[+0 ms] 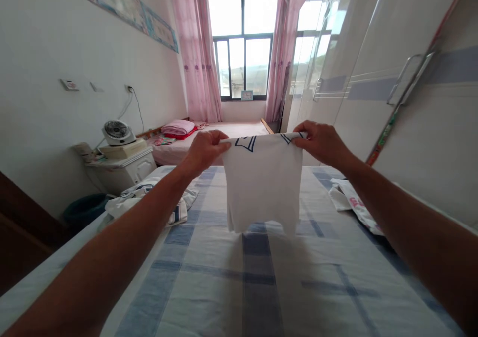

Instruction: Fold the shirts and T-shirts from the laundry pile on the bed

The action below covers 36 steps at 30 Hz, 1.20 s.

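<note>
A white shirt (263, 182) with dark blue trim at its top hangs in the air above a bed with a blue-and-white checked cover (239, 277). My left hand (204, 150) pinches the shirt's top left corner. My right hand (321, 142) pinches the top right corner. Both arms are stretched out forward, and the shirt's lower edge hangs just above the cover.
A crumpled white garment (149, 197) lies on the bed's left side, another white cloth with red print (354, 202) on its right. A nightstand with a small fan (117, 133) stands left. White wardrobe doors (411, 128) line the right wall. A second bed (224, 133) lies beneath the window.
</note>
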### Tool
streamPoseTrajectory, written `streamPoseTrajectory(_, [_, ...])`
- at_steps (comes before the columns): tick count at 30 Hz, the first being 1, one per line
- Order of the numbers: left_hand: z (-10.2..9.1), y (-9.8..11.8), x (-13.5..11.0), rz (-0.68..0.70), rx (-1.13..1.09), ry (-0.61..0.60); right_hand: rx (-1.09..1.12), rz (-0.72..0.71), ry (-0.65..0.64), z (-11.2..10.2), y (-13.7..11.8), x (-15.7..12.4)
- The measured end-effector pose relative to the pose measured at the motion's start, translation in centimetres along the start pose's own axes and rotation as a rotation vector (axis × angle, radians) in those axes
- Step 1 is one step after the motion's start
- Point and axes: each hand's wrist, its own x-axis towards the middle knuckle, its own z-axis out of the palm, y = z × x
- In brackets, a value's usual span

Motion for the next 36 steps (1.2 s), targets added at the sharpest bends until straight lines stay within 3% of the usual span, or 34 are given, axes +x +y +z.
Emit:
streamPoseTrajectory(5, [-0.6,-2.1,5.8,0.129,0.281,0.147,-0.012,0.026,0.071,2.8,0.3,3.6])
streamPoseTrajectory(8, [-1.0,-1.6,5.4,0.199,0.382,0.198,0.006,0.004,0.136,2.6,-0.4,3.4])
streamPoseTrajectory(11, [-1.2,-1.4,0.8,0.264,0.459,0.115,0.044,-0.064,0.095,2.1,-1.0,-0.4])
streamPoseTrajectory(13, [-1.1,-2.0,-4.2,0.256,0.528,-0.049,0.065,-0.085,-0.021,2.1,-1.2,-4.9])
streamPoseTrajectory(15, [-0.9,-2.8,-9.4,0.243,0.576,-0.309,0.094,-0.085,-0.212,2.3,-1.3,-10.2])
streamPoseTrajectory(17, [-0.8,-3.4,-13.8,0.243,0.538,-0.649,0.144,-0.132,-0.486,2.3,-1.6,-15.0])
streamPoseTrajectory(19, [-0.4,-3.7,-16.4,0.209,0.463,-0.812,0.215,-0.159,-0.695,2.1,-2.0,-18.2])
streamPoseTrajectory(21, [0.3,-3.8,-16.8,0.166,0.417,-0.782,0.262,-0.129,-0.733,2.0,-2.7,-19.2])
streamPoseTrajectory(24, [2.9,-4.2,-14.9,0.152,0.431,-0.636,0.284,-0.089,-0.582,3.0,-4.1,-17.4])
streamPoseTrajectory(28, [8.3,-6.2,-12.5,0.162,0.53,-0.525,0.276,-0.106,-0.441,7.3,-6.1,-14.2])
streamPoseTrajectory(32, [12.3,-8.7,-13.2,0.136,0.589,-0.538,0.196,-0.165,-0.516,12.8,-5.8,-14.2])
streamPoseTrajectory(36, [13.3,-9.9,-14.4,0.113,0.605,-0.582,0.044,-0.18,-0.641,16.0,-2.8,-15.7])
